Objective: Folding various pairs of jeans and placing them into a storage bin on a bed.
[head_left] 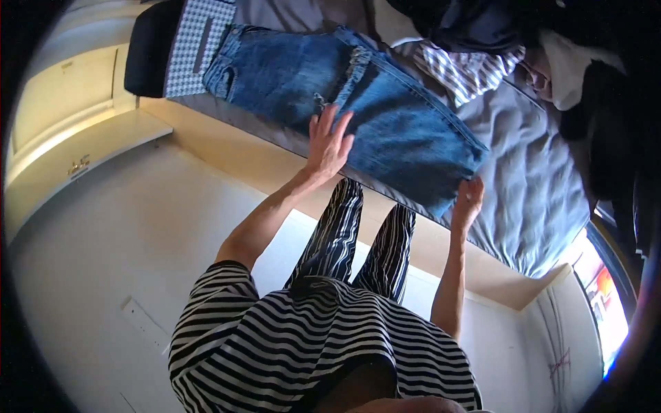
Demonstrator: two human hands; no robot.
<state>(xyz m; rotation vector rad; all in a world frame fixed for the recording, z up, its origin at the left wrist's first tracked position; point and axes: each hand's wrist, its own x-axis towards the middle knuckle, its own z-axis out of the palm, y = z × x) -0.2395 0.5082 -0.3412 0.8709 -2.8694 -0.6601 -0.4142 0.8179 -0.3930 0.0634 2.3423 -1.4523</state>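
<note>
Jeans [392, 124] lie on the bed [527, 193]; left hand [329, 144] splayed at near edge, right hand [469, 196] pinching hem [469, 165]. One-sided tug could skew the leg; frayed rip [352, 71] could catch.

Bed: a wrinkled grey cover [533, 189] is lying over its top
Bed side: a cream board [241, 148] is running beneath the near edge
Floor: a pale surface [138, 227] is spreading out from that near edge
Beyond the left end: a cream panelled unit [65, 100] is catching yellowish light, and a small metal fitting [79, 165] is sitting on its lower board
By the near right corner: thin cords [556, 323] are running along a white panel [537, 351]
Light: a bright opening [606, 310] is glaring past the right edge
</note>
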